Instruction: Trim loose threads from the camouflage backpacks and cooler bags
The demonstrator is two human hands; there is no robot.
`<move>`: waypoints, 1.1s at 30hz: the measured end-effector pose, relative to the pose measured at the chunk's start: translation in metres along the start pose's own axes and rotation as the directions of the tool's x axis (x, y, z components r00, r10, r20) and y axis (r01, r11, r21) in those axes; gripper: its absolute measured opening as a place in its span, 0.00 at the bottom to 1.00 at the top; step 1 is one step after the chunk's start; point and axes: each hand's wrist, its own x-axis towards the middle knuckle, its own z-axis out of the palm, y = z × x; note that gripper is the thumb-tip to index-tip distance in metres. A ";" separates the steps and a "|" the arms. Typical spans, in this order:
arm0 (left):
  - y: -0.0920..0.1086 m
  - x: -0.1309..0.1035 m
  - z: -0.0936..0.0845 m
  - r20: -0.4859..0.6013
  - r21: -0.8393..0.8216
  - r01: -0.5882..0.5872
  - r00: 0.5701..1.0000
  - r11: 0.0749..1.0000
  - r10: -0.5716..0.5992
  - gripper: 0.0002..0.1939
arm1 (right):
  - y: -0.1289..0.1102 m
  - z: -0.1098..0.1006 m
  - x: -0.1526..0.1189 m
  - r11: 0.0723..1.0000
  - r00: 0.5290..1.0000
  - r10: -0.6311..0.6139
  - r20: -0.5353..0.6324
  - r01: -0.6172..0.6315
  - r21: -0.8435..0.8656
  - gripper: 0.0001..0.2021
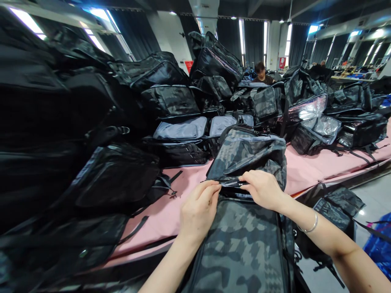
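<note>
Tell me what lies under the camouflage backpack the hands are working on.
The camouflage backpack rests on the pink table, its lower end overhanging the near edge. Left hand and right hand pinch its zipper. The surface directly beneath is hidden.

Bottom edge cuts off the camouflage backpack (pixel 244 244), so its lower body is out of frame; both forearms also run out at the bottom edge. Fingertips of the left hand (pixel 198 209) and right hand (pixel 262 189) curl over the zipper (pixel 233 183), hiding the slider and most of the teeth; whether either pinches the pull cannot be told. Heap of dark bags (pixel 45 122) on the left is blurred, individual bags hard to separate. Seated person (pixel 260 73) far back is mostly hidden behind stacked bags. Pink table (pixel 308 167) largely covered. Blue item (pixel 378 248) cropped at right edge, unidentifiable.
</note>
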 end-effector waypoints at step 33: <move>-0.007 0.049 0.007 0.309 -0.069 -0.543 0.786 0.837 0.536 0.13 | 0.069 0.010 -0.082 0.517 0.784 0.619 -0.042 -0.366 0.774 0.10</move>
